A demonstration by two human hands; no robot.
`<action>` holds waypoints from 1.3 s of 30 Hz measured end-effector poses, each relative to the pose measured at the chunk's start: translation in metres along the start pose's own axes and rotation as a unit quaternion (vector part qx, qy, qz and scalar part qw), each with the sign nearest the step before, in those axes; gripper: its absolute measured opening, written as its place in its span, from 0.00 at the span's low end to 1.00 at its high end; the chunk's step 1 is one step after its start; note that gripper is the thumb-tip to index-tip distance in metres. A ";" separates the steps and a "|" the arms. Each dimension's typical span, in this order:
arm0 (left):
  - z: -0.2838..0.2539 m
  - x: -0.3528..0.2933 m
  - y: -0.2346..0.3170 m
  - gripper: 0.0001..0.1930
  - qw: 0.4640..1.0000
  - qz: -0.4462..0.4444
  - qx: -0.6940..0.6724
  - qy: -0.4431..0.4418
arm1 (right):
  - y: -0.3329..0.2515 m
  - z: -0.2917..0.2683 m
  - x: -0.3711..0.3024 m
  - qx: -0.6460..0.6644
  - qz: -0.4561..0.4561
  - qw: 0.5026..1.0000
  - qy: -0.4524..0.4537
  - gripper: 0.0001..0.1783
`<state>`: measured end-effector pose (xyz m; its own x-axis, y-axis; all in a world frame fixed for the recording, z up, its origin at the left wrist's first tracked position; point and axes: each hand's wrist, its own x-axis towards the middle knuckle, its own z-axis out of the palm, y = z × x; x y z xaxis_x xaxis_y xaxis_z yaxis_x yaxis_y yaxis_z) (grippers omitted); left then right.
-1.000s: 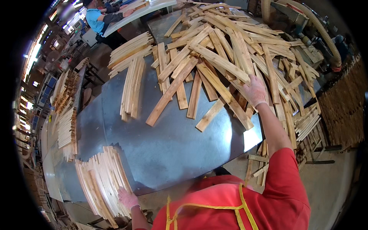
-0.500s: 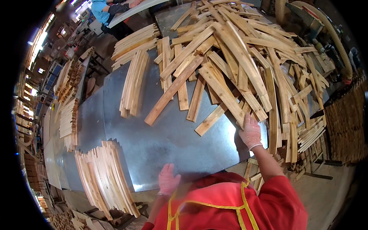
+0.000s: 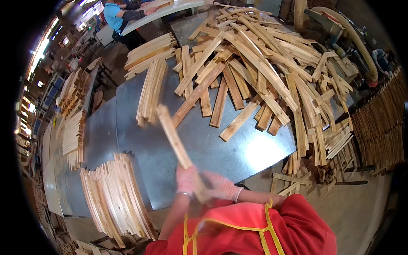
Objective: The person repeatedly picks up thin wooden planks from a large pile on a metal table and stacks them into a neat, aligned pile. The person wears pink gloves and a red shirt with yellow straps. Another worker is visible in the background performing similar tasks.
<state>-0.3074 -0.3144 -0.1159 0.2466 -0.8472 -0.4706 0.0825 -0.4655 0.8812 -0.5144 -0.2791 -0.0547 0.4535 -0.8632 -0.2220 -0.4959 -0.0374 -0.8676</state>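
A wooden board [image 3: 172, 136] slants over the near edge of the metal table, its far end raised toward the left. Closed round its lower part is my left hand [image 3: 186, 180], in a pinkish glove. My right hand [image 3: 220, 187], gloved too, lies against or just beside the board's near end; its fingers are smeared by motion, so I cannot tell whether they grip. Beyond both hands a loose heap of boards [image 3: 238, 122] spreads across the table. To the left, a row of boards [image 3: 112, 191] lies side by side at the table's near edge.
The metal table [image 3: 140, 161] reaches away to the left. Two bundles of boards [image 3: 151, 91] [image 3: 148, 51] lie at its far left side. A person in a blue shirt [image 3: 112, 17] works at a white table behind. Ribbed hoses [image 3: 359, 38] and stacked wood [image 3: 380, 119] stand at the right.
My right hand has come from the heap's near right edge to my left hand. A board from the heap is now in my left hand, which was empty with spread fingers.
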 end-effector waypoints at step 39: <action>0.095 0.001 0.090 0.34 0.930 0.017 -0.222 -0.292 | 0.052 -0.115 0.069 0.567 0.031 0.812 -0.133 0.41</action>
<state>-0.3919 -0.3815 -0.0418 -0.2994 -0.9146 -0.2717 0.5078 -0.3938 0.7662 -0.5940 -0.3983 -0.0645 0.6727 -0.7004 -0.2384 0.4092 0.6207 -0.6688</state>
